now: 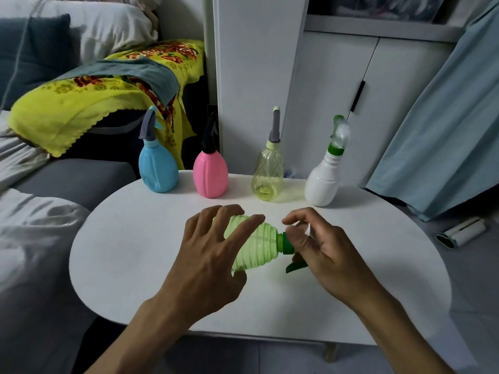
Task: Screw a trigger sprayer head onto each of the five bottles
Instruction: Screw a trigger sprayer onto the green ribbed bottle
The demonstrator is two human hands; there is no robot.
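Note:
A ribbed light-green bottle (pixel 256 247) lies on its side above the round white table (pixel 135 265), neck pointing right. My left hand (pixel 213 255) grips its body from above, fingers spread over it. My right hand (pixel 321 247) is curled round the sprayer head at the dark green collar (pixel 286 243); the green trigger (pixel 295 266) sticks out below my fingers. Along the table's far edge stand a blue bottle (pixel 158 171), a pink bottle (pixel 210 175), a clear yellow bottle (pixel 267 176) and a white bottle (pixel 322 179), each with a sprayer head on top.
A grey sofa with a yellow floral cloth (pixel 102 93) lies left of the table. White cabinets (pixel 351 90) stand behind, and a blue curtain (pixel 445 130) hangs at the right. A lint roller (pixel 461 232) lies on the floor to the right.

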